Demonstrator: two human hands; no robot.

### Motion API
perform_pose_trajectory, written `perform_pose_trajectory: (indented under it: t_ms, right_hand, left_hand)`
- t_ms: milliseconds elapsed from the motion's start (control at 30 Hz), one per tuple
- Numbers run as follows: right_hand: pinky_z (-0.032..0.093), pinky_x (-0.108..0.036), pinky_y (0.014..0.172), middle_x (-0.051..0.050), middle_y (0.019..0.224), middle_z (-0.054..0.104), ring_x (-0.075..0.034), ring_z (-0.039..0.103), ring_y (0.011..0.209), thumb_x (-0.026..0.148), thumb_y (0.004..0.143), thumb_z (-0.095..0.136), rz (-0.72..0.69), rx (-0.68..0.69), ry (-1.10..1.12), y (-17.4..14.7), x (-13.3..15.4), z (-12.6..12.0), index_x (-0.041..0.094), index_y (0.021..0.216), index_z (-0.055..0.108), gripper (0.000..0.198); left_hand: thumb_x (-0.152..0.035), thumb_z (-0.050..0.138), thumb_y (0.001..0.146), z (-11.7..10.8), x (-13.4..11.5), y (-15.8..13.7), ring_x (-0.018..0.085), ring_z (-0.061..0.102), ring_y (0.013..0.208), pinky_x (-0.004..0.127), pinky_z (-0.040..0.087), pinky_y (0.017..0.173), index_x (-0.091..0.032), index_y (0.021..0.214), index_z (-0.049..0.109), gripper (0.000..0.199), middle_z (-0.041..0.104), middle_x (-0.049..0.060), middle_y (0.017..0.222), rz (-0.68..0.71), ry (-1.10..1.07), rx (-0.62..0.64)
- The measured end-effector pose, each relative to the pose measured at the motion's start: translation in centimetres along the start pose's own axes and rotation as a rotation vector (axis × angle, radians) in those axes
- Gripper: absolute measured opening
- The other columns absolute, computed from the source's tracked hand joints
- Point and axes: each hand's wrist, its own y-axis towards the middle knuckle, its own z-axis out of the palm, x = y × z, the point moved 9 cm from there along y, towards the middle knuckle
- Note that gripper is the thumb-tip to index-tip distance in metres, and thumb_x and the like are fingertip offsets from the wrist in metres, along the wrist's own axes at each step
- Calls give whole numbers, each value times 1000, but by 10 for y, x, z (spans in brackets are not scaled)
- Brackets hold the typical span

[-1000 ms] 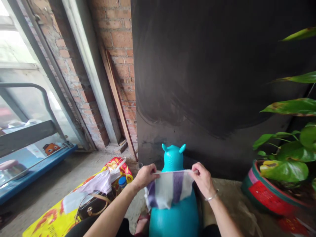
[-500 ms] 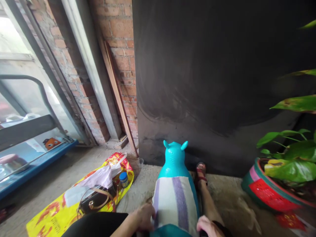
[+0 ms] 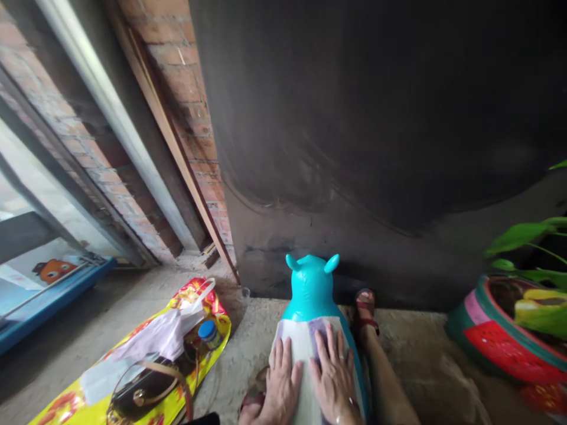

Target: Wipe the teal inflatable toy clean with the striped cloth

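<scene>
A teal inflatable animal toy (image 3: 311, 289) with two small ears stands in front of me, facing the black board. Over its back lies a white cloth with purple stripes (image 3: 305, 336). My left hand (image 3: 282, 381) rests flat on the left side of the cloth, fingers spread. Beside it my right hand (image 3: 334, 375) lies flat on the cloth's right side, fingers apart, with a ring on one finger. Both palms face down, and neither hand grips anything. The toy's lower body is hidden beneath the cloth and my hands.
A black board (image 3: 354, 147) stands ahead. On the left, a yellow plastic sheet (image 3: 101, 407) carries a black handbag (image 3: 146, 386), a blue-lidded jar (image 3: 209, 333) and pale cloth. A painted plant pot (image 3: 500, 348) stands right. Sandalled feet flank the toy; a blue-edged rack (image 3: 57, 313) is far left.
Both hands have come up from the toy's sides onto the cloth and now lie flat there. The view has shifted, so the pot sits farther right and the rack farther left.
</scene>
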Motion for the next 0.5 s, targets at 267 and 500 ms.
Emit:
perform_pose_trajectory:
  t_ms: [267, 500]
  right_hand:
    - [20, -60, 112, -1, 158, 8, -31, 4, 145, 45, 93, 33, 75, 85, -44, 46, -3, 8, 33, 147, 20, 57]
    - [34, -58, 104, -7, 153, 26, -37, 26, 139, 44, 89, 42, 189, 64, -169, -8, 1, -2, 25, 142, 37, 56]
  left_hand:
    - [-44, 26, 92, -14, -11, 43, 21, 0, 147, 44, 13, 121, -17, 150, 14, 66, 6, 4, 161, -8, -83, -77]
    - [-39, 31, 91, -3, 2, 1, 21, 6, 147, 40, 16, 120, -13, 148, 22, 63, 13, 8, 159, -4, 31, -57]
